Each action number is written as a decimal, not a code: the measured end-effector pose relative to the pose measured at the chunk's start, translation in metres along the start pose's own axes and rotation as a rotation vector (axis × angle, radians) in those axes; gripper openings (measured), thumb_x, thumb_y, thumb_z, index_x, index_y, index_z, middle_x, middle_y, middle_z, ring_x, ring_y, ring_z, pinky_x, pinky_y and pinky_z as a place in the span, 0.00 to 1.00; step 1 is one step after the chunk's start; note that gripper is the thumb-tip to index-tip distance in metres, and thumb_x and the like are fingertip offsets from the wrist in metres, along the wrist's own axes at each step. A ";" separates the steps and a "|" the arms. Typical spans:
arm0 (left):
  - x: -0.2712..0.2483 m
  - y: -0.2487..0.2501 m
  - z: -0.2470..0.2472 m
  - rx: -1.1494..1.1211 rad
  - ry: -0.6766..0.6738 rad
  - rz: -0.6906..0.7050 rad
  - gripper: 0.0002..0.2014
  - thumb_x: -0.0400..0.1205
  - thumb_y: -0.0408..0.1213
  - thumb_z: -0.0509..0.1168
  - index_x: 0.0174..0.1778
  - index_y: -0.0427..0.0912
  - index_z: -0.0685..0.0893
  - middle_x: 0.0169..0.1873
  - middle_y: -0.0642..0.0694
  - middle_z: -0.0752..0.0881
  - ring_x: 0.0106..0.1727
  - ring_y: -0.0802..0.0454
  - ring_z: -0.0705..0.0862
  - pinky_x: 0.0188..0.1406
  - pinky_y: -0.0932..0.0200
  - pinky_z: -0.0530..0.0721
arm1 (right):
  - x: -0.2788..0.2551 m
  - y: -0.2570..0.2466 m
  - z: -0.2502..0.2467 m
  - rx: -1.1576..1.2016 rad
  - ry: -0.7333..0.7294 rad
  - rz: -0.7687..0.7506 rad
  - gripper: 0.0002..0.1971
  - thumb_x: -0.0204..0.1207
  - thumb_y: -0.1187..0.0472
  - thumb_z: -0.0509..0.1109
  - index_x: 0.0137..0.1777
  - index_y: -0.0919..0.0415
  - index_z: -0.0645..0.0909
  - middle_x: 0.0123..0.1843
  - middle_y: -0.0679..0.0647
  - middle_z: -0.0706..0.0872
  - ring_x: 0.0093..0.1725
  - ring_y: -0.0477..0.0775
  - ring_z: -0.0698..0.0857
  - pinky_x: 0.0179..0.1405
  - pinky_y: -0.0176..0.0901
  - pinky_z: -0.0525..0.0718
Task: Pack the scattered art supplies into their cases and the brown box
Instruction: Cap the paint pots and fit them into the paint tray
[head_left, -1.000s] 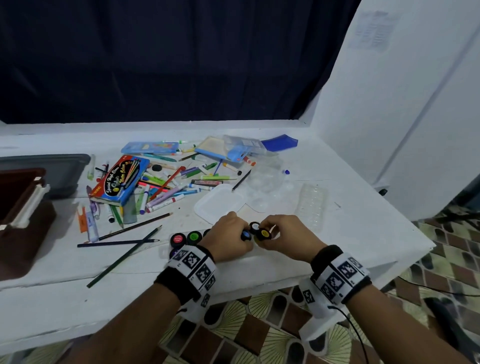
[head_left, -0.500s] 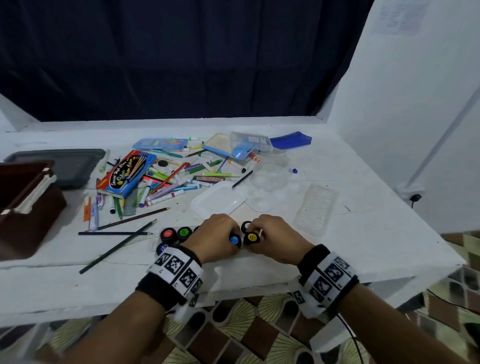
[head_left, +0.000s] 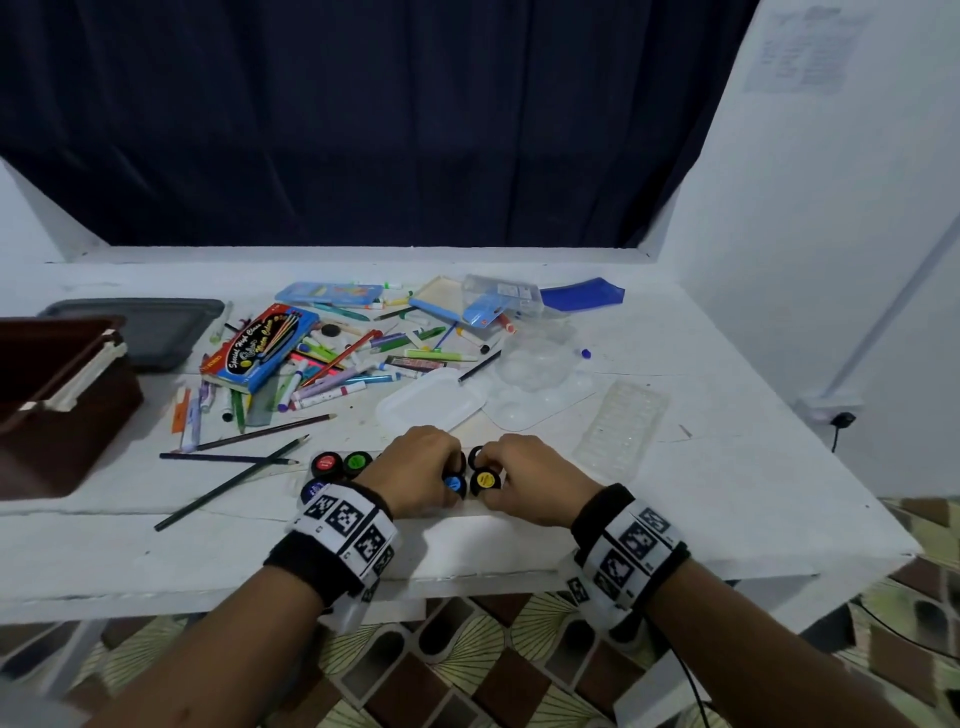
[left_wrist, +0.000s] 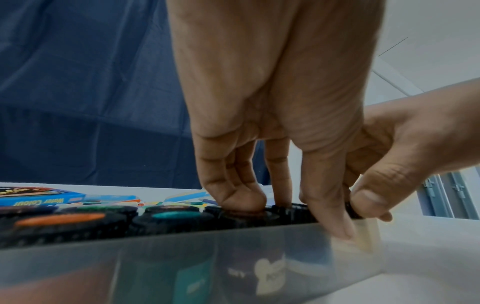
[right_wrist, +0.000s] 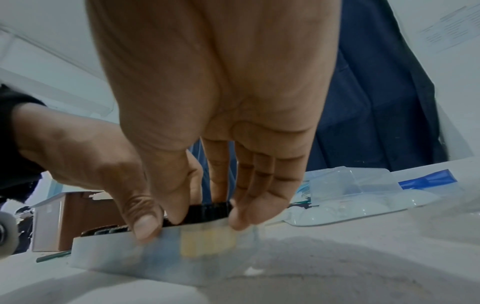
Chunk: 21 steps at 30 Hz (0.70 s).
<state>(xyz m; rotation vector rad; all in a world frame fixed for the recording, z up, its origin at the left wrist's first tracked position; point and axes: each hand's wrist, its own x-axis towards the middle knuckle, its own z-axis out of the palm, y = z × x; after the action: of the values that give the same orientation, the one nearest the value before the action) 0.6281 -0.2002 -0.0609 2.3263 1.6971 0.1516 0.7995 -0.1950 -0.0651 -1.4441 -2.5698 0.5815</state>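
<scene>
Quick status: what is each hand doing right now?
Left hand: fingers curled down, pressing the black-lidded paint pots into the clear plastic case.
Right hand: pinching the yellow-topped black paint pot at the case's end.

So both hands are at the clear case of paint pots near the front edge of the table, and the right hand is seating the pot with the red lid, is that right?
Not quite: the pot at the right hand has a yellow lid, as the head view shows. The red-lidded pot sits at the far left of the row, untouched. The rest holds: both hands, the left hand included, are at the clear case near the table's front edge.
</scene>
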 end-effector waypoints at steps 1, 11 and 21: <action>0.000 0.000 0.000 0.000 0.000 -0.002 0.13 0.72 0.39 0.74 0.51 0.43 0.84 0.44 0.49 0.79 0.45 0.53 0.75 0.36 0.61 0.71 | 0.000 0.000 0.000 -0.003 0.001 0.005 0.10 0.74 0.59 0.70 0.53 0.62 0.82 0.49 0.59 0.83 0.49 0.60 0.82 0.50 0.56 0.82; -0.001 -0.001 -0.002 -0.017 0.003 0.004 0.13 0.72 0.39 0.75 0.51 0.43 0.85 0.43 0.51 0.81 0.44 0.53 0.76 0.37 0.61 0.72 | 0.000 0.000 0.004 -0.005 -0.021 0.035 0.10 0.76 0.57 0.69 0.55 0.59 0.80 0.54 0.57 0.78 0.52 0.60 0.80 0.53 0.54 0.81; 0.002 -0.009 -0.005 -0.130 -0.056 -0.001 0.08 0.75 0.42 0.75 0.47 0.46 0.88 0.39 0.52 0.84 0.42 0.54 0.81 0.37 0.62 0.77 | -0.003 0.011 0.004 0.028 -0.061 0.003 0.13 0.78 0.55 0.69 0.59 0.57 0.83 0.55 0.56 0.77 0.53 0.57 0.78 0.54 0.49 0.79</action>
<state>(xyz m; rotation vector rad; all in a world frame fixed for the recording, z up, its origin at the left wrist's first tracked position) 0.6189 -0.1952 -0.0587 2.2148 1.6112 0.1897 0.8090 -0.1937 -0.0732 -1.4432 -2.5950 0.6700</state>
